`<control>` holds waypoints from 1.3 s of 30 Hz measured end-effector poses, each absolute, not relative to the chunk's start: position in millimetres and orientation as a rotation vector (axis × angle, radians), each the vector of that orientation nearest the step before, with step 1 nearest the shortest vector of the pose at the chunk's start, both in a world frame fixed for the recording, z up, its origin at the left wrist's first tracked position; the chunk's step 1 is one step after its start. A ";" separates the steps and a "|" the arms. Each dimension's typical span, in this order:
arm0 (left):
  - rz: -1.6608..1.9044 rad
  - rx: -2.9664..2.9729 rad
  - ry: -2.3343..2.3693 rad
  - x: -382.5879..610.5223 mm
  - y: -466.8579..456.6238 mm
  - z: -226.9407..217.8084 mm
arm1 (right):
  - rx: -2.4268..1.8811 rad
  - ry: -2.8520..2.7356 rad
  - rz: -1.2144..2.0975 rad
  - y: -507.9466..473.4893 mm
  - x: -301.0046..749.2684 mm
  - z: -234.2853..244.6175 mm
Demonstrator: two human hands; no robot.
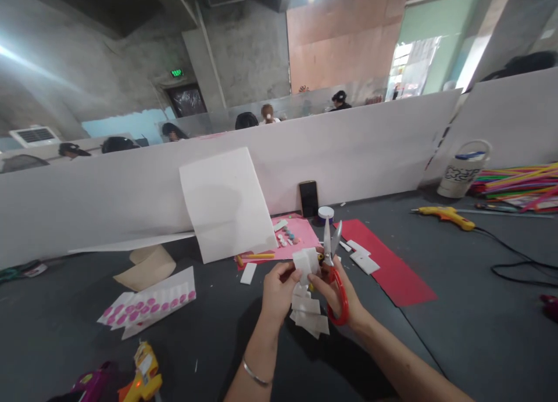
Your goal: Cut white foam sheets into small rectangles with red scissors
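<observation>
My left hand (278, 289) is closed on a small white piece (305, 262), thumb in front, fingers behind. It looks like paper or thin foam; I cannot tell which. My right hand (342, 297) is closed around red-handled scissors (337, 306), their blades pointing up and slightly apart. The right thumb and fingertips also touch the white piece's edge. Below the hands, several white strips (310, 315) lie overlapping on the dark table (209, 344). Something small and yellow shows behind the right fingers, mostly hidden.
A white board (226, 204) leans at the back near a phone (309, 198). Pink paper (305, 230) and a red sheet (387, 265) lie ahead. Glue guns (449, 216) (146, 373) stand right and lower left. A cup (462, 172) is at back right. People sit beyond the partition.
</observation>
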State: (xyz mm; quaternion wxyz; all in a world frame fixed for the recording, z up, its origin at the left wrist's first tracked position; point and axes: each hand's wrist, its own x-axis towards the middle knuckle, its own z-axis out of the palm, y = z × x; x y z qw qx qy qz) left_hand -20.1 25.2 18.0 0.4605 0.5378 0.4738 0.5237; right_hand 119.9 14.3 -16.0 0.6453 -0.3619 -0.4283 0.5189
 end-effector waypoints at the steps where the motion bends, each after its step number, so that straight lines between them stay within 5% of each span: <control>1: 1.296 1.342 1.165 -19.9 24.3 19.9 | -0.806 -0.963 1.215 14.9 120.8 -16.1; 17: 1.211 0.893 0.838 -5.1 17.8 21.0 | -0.717 -0.772 1.624 22.0 133.9 -7.2; 30: 1.219 1.166 1.042 -14.2 22.2 21.6 | -0.889 -0.964 1.291 16.0 128.8 -4.9; 39: 1.552 0.586 0.938 -42.8 37.1 30.7 | -1.055 -1.398 1.127 8.7 145.2 0.3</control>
